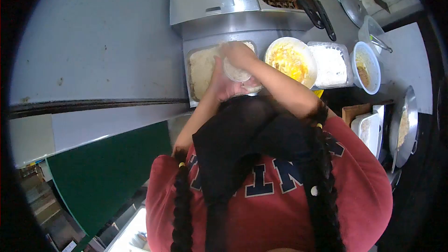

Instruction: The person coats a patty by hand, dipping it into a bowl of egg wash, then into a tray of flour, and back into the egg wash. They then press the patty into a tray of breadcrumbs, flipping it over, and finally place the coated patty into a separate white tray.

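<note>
My left hand [227, 87] is palm up over the tray of pale crumbs [199, 72], thumb raised, curled around a small round dish-like piece [237, 72] with a pale, grainy top. Over its far edge is my right hand [239, 54], its fingers bent down and smeared by motion, so I cannot tell what they hold. The crumb tray spreads out beneath both hands. Just right of them stands a round white bowl [306, 59] of yellow egg mixture, partly overlapped by my right forearm.
Beyond the bowl are a clear tray of white flour [330, 65] and a white bowl with brown residue [367, 67]. A metal fryer with a lid [212, 0] stands behind, black-handled tongs [322, 16] beside it. At right, a large metal pan [404, 126] holds pale food.
</note>
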`<state>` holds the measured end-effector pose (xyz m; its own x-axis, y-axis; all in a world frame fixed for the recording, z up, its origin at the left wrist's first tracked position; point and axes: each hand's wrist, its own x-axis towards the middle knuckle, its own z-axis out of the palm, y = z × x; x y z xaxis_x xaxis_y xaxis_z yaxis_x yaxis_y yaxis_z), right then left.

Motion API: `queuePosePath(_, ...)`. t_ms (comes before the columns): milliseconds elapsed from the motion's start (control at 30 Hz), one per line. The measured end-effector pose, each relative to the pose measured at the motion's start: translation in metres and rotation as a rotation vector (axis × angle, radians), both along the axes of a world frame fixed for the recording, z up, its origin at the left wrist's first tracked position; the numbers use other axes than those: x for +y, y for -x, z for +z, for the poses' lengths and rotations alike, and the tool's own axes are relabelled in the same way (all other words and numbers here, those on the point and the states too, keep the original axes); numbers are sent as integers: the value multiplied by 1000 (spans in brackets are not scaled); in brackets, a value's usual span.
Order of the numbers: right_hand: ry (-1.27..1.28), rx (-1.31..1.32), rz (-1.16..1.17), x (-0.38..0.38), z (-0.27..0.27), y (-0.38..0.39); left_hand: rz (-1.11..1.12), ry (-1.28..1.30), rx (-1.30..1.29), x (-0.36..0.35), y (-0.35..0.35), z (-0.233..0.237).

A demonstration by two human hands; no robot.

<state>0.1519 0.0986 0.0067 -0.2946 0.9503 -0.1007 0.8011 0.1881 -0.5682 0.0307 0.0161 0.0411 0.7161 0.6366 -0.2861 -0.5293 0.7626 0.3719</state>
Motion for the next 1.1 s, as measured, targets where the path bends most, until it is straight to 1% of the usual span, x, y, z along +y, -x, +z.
queuePosePath(33,-3,0,-4,1,-4,-2,-4,-3,0,-2,-6,1)
queuePosePath(67,7,65,-32,0,-8,-3,112,42,56,-3,-11,2)
queuePosePath(100,17,131,-57,-1,-2,-2,232,87,111,-3,-13,2)
queuePosePath(133,14,131,-49,1,5,-3,239,84,110,-1,-12,0)
queuePosePath(200,97,126,-6,2,17,-6,213,97,102,2,-10,-9)
queuePosePath(233,101,127,-6,4,12,-4,214,100,103,3,-8,-13)
queuePosePath(300,-150,209,135,10,5,0,52,44,76,7,0,-20)
queuePosePath(333,-153,208,129,1,21,3,47,41,76,10,3,-23)
queuePosePath(400,-53,154,65,-21,47,8,-116,62,-262,12,9,-33)
queuePosePath(433,-52,155,67,-18,37,8,-114,62,-262,15,8,-44)
queuePosePath(500,-45,4,43,-9,9,6,-356,-159,-678,20,2,-61)
queuePosePath(533,-43,4,42,-5,-4,3,-356,-156,-679,12,-1,-43)
queuePosePath(567,-29,36,-20,-1,-16,-1,-166,-47,-374,2,-2,-23)
queuePosePath(600,-14,68,-80,0,-15,-3,27,60,-69,-4,-6,-8)
queuePosePath(633,-17,66,-78,1,-15,-4,28,57,-71,-4,-10,-8)
queuePosePath(700,-49,46,-76,1,-10,-3,182,-38,27,-2,-15,-9)
queuePosePath(733,-48,46,-72,0,2,-2,187,-36,27,-2,-14,-7)
queuePosePath(800,53,82,108,-1,28,2,225,25,7,1,-10,-2)
queuePosePath(833,52,82,103,-8,33,5,220,24,7,1,-10,-2)
queuePosePath(900,-191,238,176,-28,42,14,298,-3,-36,1,-11,-2)
queuePosePath(933,-193,237,175,-34,47,16,297,-5,-36,1,-13,-1)
queuePosePath(1000,-176,76,107,-42,58,20,352,-29,-181,3,-16,3)
queuePosePath(1033,-174,77,106,-44,63,22,351,-26,-179,2,-16,5)
queuePosePath(1100,-265,12,124,-46,72,21,360,-42,-215,3,-17,9)
